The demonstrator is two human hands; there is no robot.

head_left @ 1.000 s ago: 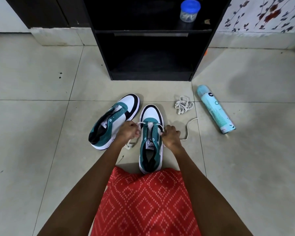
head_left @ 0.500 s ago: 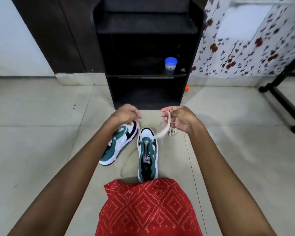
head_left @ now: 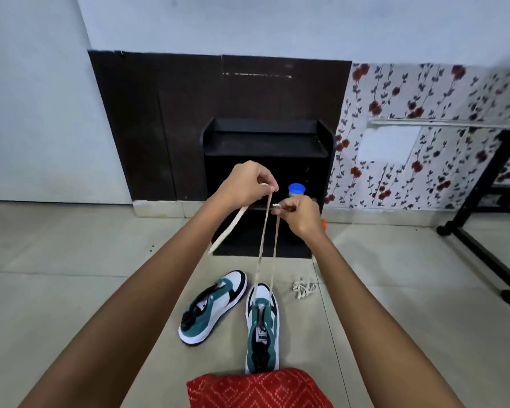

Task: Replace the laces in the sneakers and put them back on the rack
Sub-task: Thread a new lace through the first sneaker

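Higher now than half a second ago, the left hand [head_left: 242, 187] and right hand [head_left: 299, 214] each pinch one end of the lace [head_left: 265, 237] between thumb and fingertips. Straight below the fingers, both strands run taut to the sneaker [head_left: 262, 328] (evening the ends, probably; lacing barely begun).

A small jar with a blue lid [head_left: 296, 189] sits in shadow at centre, beside a dark brown wall panel [head_left: 159, 119] and flowered wallpaper [head_left: 424, 92] running off to the right. A black metal stand [head_left: 445, 228] rests on the pale tiled floor [head_left: 56, 260] at far right, while red patterned fabric [head_left: 259, 390] fills the lower edge.
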